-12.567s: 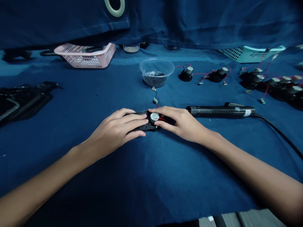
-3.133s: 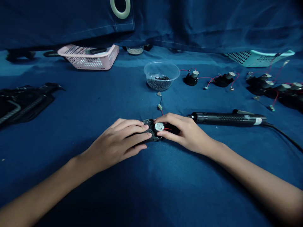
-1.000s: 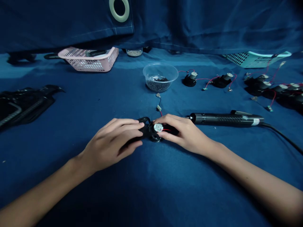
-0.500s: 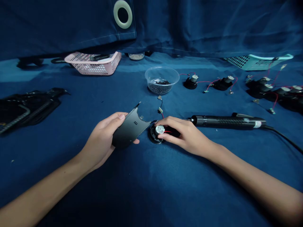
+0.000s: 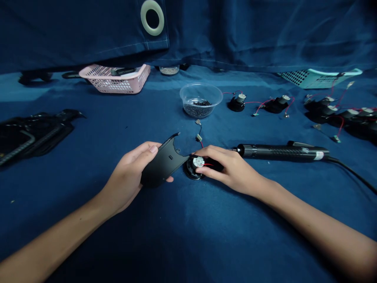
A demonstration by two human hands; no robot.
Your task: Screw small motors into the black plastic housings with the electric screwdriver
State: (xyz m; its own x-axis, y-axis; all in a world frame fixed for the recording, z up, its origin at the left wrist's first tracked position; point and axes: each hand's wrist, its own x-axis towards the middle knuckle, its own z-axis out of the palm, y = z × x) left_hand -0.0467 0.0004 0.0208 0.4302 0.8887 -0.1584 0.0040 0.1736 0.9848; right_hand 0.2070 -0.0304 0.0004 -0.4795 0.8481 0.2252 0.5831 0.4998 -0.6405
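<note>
In my left hand [image 5: 134,173] is a dark grey curved plastic cover [image 5: 163,161], gripped along its left edge, thumb on top. A notched end of the cover points at a small motor [image 5: 198,162] with a white end cap, set in a round black base [image 5: 191,173]. My right hand [image 5: 229,167] closes its thumb and fingers around the motor's right side. A red wire runs from the cap under that hand. Beyond it, a small connector board [image 5: 199,137] on thin wires lies on the blue cloth. The cover's tip is close to the base; I cannot tell if they touch.
A black electric screwdriver [image 5: 282,152] lies right of my hand, its cable trailing right. Behind stands a clear bowl [image 5: 201,94] of small black screws. Several wired motor units [image 5: 237,103] sit at the right. A pink basket [image 5: 118,83], a teal basket [image 5: 319,79] and black parts [image 5: 38,133] lie around.
The cover in my left hand has tilted flatter, its notched end dipping slightly toward the motor base. My right hand stays on the motor.
</note>
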